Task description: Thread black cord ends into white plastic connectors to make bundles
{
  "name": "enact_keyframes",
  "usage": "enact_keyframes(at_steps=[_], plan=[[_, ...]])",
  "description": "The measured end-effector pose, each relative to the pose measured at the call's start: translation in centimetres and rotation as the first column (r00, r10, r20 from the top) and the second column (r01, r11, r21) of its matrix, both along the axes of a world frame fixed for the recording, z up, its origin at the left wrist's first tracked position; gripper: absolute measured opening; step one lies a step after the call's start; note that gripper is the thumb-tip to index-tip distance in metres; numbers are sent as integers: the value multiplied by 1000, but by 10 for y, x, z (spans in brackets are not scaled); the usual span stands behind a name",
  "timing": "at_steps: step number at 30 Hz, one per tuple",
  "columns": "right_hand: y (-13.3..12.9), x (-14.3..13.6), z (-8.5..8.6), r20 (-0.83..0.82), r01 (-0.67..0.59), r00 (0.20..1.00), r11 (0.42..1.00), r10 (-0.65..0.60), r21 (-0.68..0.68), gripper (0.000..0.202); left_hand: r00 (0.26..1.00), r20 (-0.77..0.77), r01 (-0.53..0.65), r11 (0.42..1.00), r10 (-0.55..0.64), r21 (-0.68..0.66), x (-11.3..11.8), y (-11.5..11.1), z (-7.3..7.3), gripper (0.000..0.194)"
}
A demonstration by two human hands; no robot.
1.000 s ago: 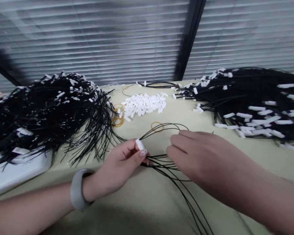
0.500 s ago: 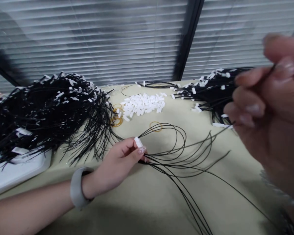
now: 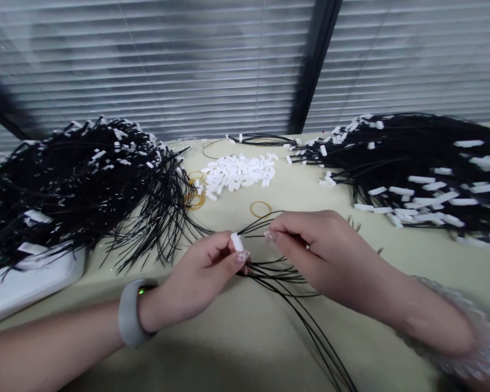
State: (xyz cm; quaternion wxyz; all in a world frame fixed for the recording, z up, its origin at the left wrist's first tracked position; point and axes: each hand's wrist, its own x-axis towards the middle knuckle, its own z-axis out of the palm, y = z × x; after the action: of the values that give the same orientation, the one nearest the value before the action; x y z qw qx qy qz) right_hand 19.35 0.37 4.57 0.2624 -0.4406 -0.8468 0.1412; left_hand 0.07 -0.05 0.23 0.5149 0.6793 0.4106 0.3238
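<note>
In my left hand [image 3: 208, 269] a small white connector [image 3: 237, 242] is pinched between thumb and forefinger. Several thin black wires [image 3: 306, 316] run from that hand to the right and down over the table; a few loop back to the connector. My right hand [image 3: 326, 250] is just to the right, thumb and forefinger closed on a thin black wire [image 3: 253, 236]. The wire's end points left at the connector, with a short stretch showing; whether it touches is too small to tell. The right palm hides part of the looped wires.
A heap of black wires with white ends [image 3: 85, 169] fills the left, beside a white tray [image 3: 57, 283]. Loose white connectors [image 3: 240, 171] lie mid-table near yellow rubber bands [image 3: 194, 200]. Another wire heap [image 3: 404, 163] lies right. Blinds [image 3: 212, 71] stand behind.
My right hand has come down and left from the upper right, close to the white connector, with the wire between its fingers. My left hand has barely shifted right and still holds the connector.
</note>
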Motion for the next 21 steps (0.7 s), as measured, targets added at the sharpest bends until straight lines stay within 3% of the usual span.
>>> enact_keyframes(at_steps=[8,21], plan=[[2,-1,-1,72,-26,997,998,31,-62,22,999,-36,10,999,-8,32,0,0,-2,19],[2,0,0,54,-11,998,991,18,-131,29,993,-99,69,994,-61,81,-1,-2,-1,21]])
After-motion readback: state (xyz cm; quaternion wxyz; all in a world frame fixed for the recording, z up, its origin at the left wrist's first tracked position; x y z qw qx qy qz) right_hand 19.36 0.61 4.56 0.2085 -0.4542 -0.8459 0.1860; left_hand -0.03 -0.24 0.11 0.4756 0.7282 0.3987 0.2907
